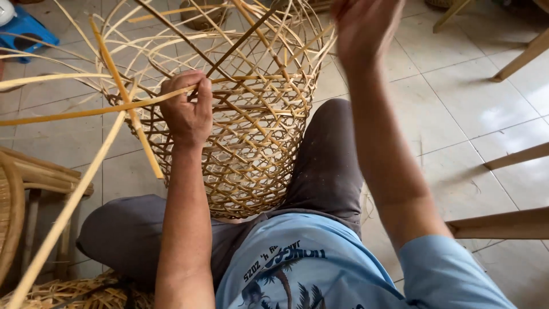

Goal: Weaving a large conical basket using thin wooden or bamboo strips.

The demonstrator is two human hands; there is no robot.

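Your left hand [187,109] is gripping a strip [86,110] running leftward across the basket [251,131] at centre; your right hand [363,26], blurred at top, is hovering nearer the rim, grip unclear.

Half-woven open-lattice bamboo basket [251,149] on its side between the knees, loose strips [86,111] splaying.

A blue plastic stool [26,28] stands on the pale tiled floor [457,103], wooden furniture legs [523,57] nearby.
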